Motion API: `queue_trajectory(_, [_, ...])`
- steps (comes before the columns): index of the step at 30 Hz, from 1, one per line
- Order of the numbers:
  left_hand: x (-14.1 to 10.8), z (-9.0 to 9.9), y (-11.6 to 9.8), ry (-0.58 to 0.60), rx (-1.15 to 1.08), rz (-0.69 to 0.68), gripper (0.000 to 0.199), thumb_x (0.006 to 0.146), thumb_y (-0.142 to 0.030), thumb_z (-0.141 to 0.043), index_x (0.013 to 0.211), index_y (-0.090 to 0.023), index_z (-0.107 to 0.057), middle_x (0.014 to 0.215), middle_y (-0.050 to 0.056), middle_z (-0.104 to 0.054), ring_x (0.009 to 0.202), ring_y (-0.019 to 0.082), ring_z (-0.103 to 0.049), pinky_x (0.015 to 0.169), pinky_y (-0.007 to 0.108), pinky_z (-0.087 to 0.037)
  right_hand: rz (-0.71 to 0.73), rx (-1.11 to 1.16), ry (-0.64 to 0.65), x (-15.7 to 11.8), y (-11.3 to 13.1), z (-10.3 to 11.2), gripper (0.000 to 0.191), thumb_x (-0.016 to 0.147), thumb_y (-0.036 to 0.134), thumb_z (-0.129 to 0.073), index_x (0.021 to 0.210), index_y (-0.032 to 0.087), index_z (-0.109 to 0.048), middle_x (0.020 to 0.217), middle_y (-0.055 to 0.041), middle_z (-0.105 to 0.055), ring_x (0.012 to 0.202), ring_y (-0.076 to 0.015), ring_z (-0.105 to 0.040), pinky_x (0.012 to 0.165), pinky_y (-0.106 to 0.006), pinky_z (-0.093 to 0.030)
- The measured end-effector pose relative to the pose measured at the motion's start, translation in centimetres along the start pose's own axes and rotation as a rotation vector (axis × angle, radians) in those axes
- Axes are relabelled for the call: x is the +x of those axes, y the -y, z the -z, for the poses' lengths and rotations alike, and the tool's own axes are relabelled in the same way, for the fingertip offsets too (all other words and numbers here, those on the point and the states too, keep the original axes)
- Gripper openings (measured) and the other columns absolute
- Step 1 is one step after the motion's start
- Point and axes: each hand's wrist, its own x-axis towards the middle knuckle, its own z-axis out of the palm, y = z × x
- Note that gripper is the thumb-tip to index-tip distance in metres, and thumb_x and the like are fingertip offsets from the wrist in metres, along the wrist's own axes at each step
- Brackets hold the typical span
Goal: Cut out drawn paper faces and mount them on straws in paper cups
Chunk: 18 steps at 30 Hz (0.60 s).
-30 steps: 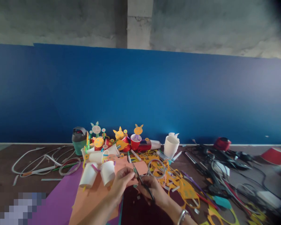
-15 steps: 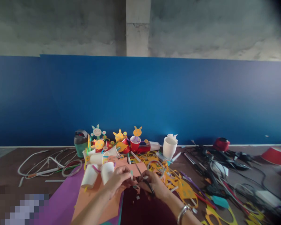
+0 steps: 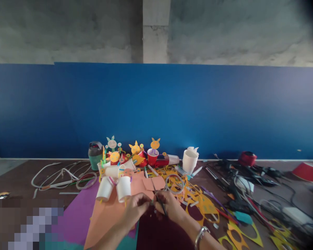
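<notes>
Near the front middle of the table, my right hand point(image 3: 169, 205) is closed around dark-handled scissors point(image 3: 159, 199), whose blades point up and away from me. My left hand point(image 3: 137, 208) pinches a small teal piece of paper point(image 3: 151, 202) close beside the scissors; most of it is hidden by the fingertips. Just beyond both hands lies a salmon paper piece point(image 3: 158, 183). Two white paper cups point(image 3: 104, 189) stand upside down left of my left hand, on a salmon sheet point(image 3: 100, 222). Tiny paper scraps are scattered below my fingers.
Behind stand red cups point(image 3: 152, 160) with paper animal faces, a green-grey bottle point(image 3: 94, 158) and a white cup point(image 3: 190, 161). Yellow cut-out paper point(image 3: 206, 205) spreads to the right, with a tape ring point(image 3: 174, 184). Black cables and a white box point(image 3: 298, 217) lie far right; a purple sheet point(image 3: 73, 215) lies left.
My hands have drawn closer together, and the teal piece, seen above the left fingertips before, is now mostly covered at the scissors. The view has shifted slightly.
</notes>
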Motion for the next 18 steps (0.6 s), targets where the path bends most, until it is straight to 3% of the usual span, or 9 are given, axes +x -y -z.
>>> queue_trajectory(2, [0.0,0.3,0.8,-0.033,0.121,-0.09,0.014,0.074,-0.03,-0.06,0.07,-0.016,-0.062,0.06,0.001,-0.064,0.057,0.016,-0.059,0.054,0.024,-0.041,-0.05,-0.151,-0.013,-0.2,-0.4,-0.1,0.018,0.072,0.034,-0.061,0.076,0.018,-0.054,0.048,0.0047,-0.055,0.04,-0.0136,-0.054,0.041,-0.023,-0.041])
queue_trajectory(6, [0.4,1.1,2.8,-0.128,0.442,-0.308,0.016,0.077,-0.02,-0.051,0.073,-0.018,-0.066,0.071,0.004,-0.068,0.066,0.019,-0.062,0.063,0.026,-0.046,0.072,-0.716,-0.325,-0.6,-0.5,0.3,0.014,0.069,0.02,-0.06,0.083,0.018,-0.057,0.066,-0.0018,-0.065,0.061,-0.0171,-0.062,0.055,-0.023,-0.041])
queue_trajectory(10, [0.3,1.1,2.9,-0.204,0.549,-0.381,0.035,0.073,-0.013,-0.052,0.105,-0.022,-0.064,0.094,0.006,-0.066,0.084,0.021,-0.063,0.075,0.031,-0.048,0.061,-1.037,-0.374,-0.8,-0.1,0.7,0.02,0.07,0.018,-0.059,0.09,0.018,-0.061,0.081,-0.0074,-0.069,0.078,-0.0213,-0.064,0.066,-0.025,-0.04])
queue_trajectory(12, [-0.5,0.6,0.4,-0.289,0.496,-0.408,0.036,0.077,-0.018,-0.053,0.111,-0.023,-0.059,0.096,0.006,-0.062,0.079,0.02,-0.061,0.074,0.031,-0.049,0.078,-1.079,-0.406,-0.7,-0.1,0.6,0.017,0.073,0.021,-0.058,0.09,0.019,-0.063,0.091,-0.0094,-0.069,0.087,-0.0229,-0.063,0.073,-0.026,-0.041])
queue_trajectory(14, [-1.9,-0.3,-4.4,-0.293,0.362,-0.428,0.028,0.081,-0.025,-0.054,0.109,-0.023,-0.057,0.084,0.003,-0.058,0.07,0.017,-0.057,0.067,0.028,-0.049,0.104,-1.084,-0.455,-0.7,-0.1,0.3,0.014,0.075,0.022,-0.057,0.087,0.02,-0.064,0.096,-0.0099,-0.068,0.092,-0.0236,-0.062,0.077,-0.027,-0.041])
queue_trajectory(17, [-4.4,-1.3,-13.2,-0.121,0.007,-0.525,0.013,0.085,-0.031,-0.052,0.095,-0.023,-0.056,0.084,0.004,-0.057,0.081,0.019,-0.058,0.073,0.029,-0.049,0.096,-1.008,-0.459,-0.7,0.0,0.1,0.022,0.074,0.022,-0.057,0.095,0.02,-0.062,0.091,-0.0084,-0.069,0.086,-0.0227,-0.065,0.073,-0.026,-0.043])
queue_trajectory(18, [-5.3,-1.2,-15.2,-0.072,-0.116,-0.579,0.013,0.084,-0.033,-0.053,0.091,-0.023,-0.057,0.087,0.005,-0.058,0.086,0.021,-0.058,0.076,0.032,-0.05,0.082,-0.972,-0.457,-0.8,0.1,0.0,0.027,0.073,0.022,-0.058,0.1,0.02,-0.06,0.088,-0.0077,-0.07,0.083,-0.0224,-0.065,0.071,-0.026,-0.043])
